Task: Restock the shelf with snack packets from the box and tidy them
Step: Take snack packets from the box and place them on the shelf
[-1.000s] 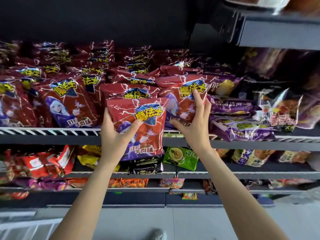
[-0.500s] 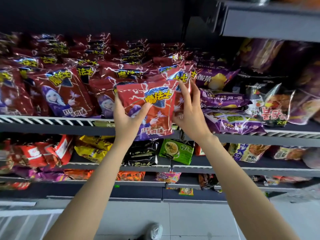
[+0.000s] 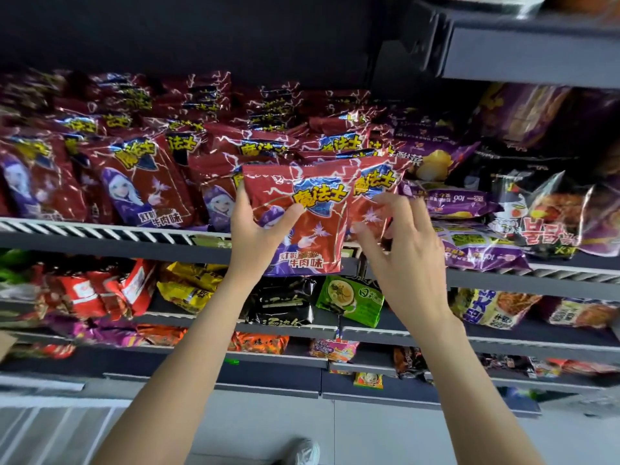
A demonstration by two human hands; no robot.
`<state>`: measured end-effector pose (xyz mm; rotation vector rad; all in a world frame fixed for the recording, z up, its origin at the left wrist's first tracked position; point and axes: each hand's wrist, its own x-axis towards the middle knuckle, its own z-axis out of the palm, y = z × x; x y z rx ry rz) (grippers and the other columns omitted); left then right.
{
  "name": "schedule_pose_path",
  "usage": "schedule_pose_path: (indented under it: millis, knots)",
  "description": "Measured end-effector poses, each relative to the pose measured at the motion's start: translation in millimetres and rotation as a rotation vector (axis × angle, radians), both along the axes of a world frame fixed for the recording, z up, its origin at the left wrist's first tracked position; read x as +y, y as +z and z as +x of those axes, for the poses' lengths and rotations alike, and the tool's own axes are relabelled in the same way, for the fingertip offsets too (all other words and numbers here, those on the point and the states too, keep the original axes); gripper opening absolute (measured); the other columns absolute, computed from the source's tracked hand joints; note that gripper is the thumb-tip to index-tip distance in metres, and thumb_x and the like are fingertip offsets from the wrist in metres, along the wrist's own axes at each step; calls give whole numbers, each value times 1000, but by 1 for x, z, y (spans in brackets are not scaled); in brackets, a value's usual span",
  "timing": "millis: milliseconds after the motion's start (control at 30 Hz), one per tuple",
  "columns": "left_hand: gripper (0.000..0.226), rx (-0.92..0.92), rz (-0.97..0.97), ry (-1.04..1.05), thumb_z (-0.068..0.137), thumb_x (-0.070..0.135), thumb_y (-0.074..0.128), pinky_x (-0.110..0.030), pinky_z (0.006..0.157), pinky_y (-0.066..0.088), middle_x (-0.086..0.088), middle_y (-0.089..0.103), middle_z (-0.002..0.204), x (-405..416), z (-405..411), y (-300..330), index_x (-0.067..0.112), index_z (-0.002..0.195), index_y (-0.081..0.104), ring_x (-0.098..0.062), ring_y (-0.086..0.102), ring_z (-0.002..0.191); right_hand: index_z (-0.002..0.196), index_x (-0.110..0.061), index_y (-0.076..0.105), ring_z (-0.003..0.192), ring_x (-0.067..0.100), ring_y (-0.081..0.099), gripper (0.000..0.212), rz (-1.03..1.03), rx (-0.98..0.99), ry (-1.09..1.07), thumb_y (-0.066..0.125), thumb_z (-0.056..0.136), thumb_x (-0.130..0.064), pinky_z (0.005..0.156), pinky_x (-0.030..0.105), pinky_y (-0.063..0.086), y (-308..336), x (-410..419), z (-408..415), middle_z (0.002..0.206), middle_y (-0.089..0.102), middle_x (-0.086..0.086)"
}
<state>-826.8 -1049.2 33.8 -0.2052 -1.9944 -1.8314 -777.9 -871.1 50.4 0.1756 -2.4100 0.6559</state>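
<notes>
Red foil up front: a red snack packet [image 3: 298,216] with yellow lettering and a purple band at its foot stands upright at the front edge of the shelf [image 3: 100,241], its lower part hanging over the shelf's grey lip. The left hand [image 3: 258,229] grips it by its left side, thumb laid across the front, fingers tucked behind. Just right of it, a second red packet [image 3: 372,193] of the same kind peeks out from behind, and the right hand [image 3: 399,250] is at it, fingers spread and loosely bent, fingertips against its crinkled front; whether it truly has a hold, I cannot tell. Left of the left hand and behind both hands, rows of matching red packets [image 3: 141,186] lean back in stacks across the shelf. Right of the right hand lie purple packets [image 3: 469,243], and beyond them a dark packet [image 3: 543,213] with pale lettering. Below the hands, lower shelves carry a green packet [image 3: 352,300], a black packet [image 3: 285,303], yellow packets [image 3: 188,286] and orange-red ones [image 3: 97,290]. Down between the forearms, a pale shoe [image 3: 302,451] on the floor.
</notes>
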Motion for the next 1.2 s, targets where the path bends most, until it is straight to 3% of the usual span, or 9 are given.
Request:
schedule_pose_path:
  millis: [100, 200, 333, 500, 633, 800, 867, 1033, 1200]
  knots:
    - [53, -10, -26, -52, 78, 0, 72, -7, 77, 45, 13, 58, 99, -2, 9, 3, 33, 108, 43, 14, 59, 88, 132, -16, 38, 77, 7, 51, 70, -159, -278, 188, 61, 79, -55, 59, 19, 37, -5, -14, -3, 100, 53, -11]
    - [52, -25, -9, -82, 77, 4, 74, -14, 80, 48, 10, 61, 99, -15, 18, 9, 28, 113, 45, 6, 62, 89, 130, -17, 39, 72, 4, 49, 70, -238, -317, 218, 67, 77, -51, 58, 13, 36, -7, -22, -10, 91, 55, -10]
    - [55, -23, -19, -61, 70, 26, 79, -26, 90, 50, 21, 66, 99, -46, 29, 17, 33, 115, 47, -4, 63, 100, 79, -26, 45, 57, 3, 45, 31, -241, -359, 353, 68, 79, -45, 53, 14, 36, 1, -44, -15, 69, 45, -9]
    - [81, -66, 75, 22, 63, 84, 53, -18, 90, 44, 28, 62, 108, -129, 22, 16, 27, 121, 50, 9, 57, 101, 100, -13, 54, 51, 26, 54, 35, -369, -406, 455, 63, 84, -43, 52, 40, 44, 6, -108, -23, 62, 62, 9]
    - [59, -44, 60, 119, 80, 75, 39, -38, 103, 42, 11, 57, 121, -211, 0, 11, 30, 116, 52, -7, 55, 113, 102, -10, 50, 55, 19, 62, 42, -475, -348, 451, 57, 83, -47, 54, 37, 50, 11, -171, -41, 67, 66, 6]
    - [78, -121, -134, -13, 68, 79, 53, -15, 102, 37, 10, 45, 134, -264, -35, 12, 36, 129, 32, 12, 46, 117, 110, -9, 45, 53, 13, 49, 31, -311, -262, 335, 55, 94, -34, 46, 27, 36, 5, -248, -82, 63, 53, -4]
    - [79, -171, -223, -67, 67, 66, 63, -21, 103, 41, 8, 47, 133, -270, -48, 10, 39, 133, 28, 8, 49, 115, 120, -5, 43, 57, 14, 47, 39, -219, -237, 226, 52, 96, -34, 46, 22, 27, -3, -263, -91, 66, 47, -9]
    - [87, -95, -502, -5, 75, 59, 66, -39, 96, 49, 6, 37, 135, -274, -65, 2, 27, 145, 23, -12, 51, 119, 135, 0, 39, 84, 25, 60, 55, -186, -239, 93, 47, 96, -38, 55, 18, 31, -13, -266, -92, 106, 63, 12]
    - [76, -25, -567, 15, 82, 28, 72, -4, 85, 34, -6, 37, 134, -263, -64, 2, 11, 142, 29, -9, 45, 118, 142, -3, 27, 108, 36, 54, 79, -19, -326, -45, 57, 87, -50, 72, 36, 43, -11, -274, -81, 132, 47, 18]
